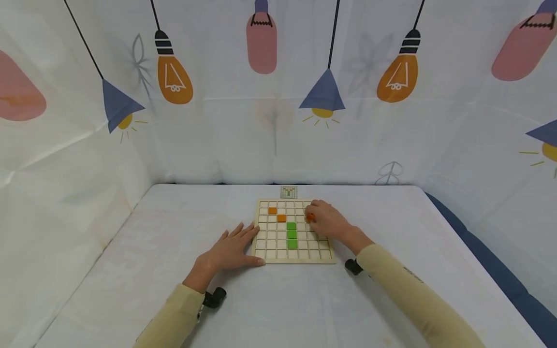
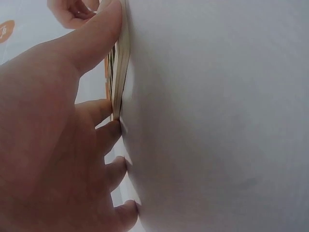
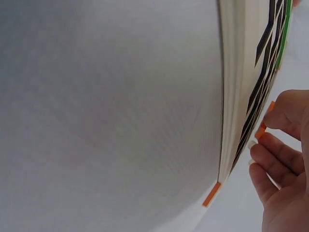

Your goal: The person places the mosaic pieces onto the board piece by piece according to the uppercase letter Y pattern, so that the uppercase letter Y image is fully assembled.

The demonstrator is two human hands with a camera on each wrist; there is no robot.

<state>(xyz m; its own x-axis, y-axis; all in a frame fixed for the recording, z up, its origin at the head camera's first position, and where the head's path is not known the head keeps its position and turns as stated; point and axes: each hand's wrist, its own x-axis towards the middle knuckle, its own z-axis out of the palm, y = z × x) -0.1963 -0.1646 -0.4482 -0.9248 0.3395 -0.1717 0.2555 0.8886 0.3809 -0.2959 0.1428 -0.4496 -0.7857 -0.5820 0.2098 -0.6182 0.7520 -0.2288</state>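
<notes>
A wooden grid board [image 1: 271, 251] lies on the white table. Two orange square tiles sit in its upper left: one tile [image 1: 272, 210] and, diagonally below it, another [image 1: 281, 218]. Green tiles [image 1: 291, 234] form a column of three near the middle. My left hand [image 1: 228, 249], fingers spread, touches the board's left edge, with the thumb by its lower left corner. Over the board's upper right, my right hand [image 1: 326, 220] pinches an orange tile [image 3: 262, 129] between thumb and finger. A further orange tile [image 3: 211, 194] shows beyond the board's near edge in the right wrist view.
A small pattern card [image 1: 289, 192] lies just behind the board. White cloth [image 1: 274, 145] printed with lamps and bulbs hangs behind the table. Blue fabric [image 1: 478, 251] runs along the table's right side.
</notes>
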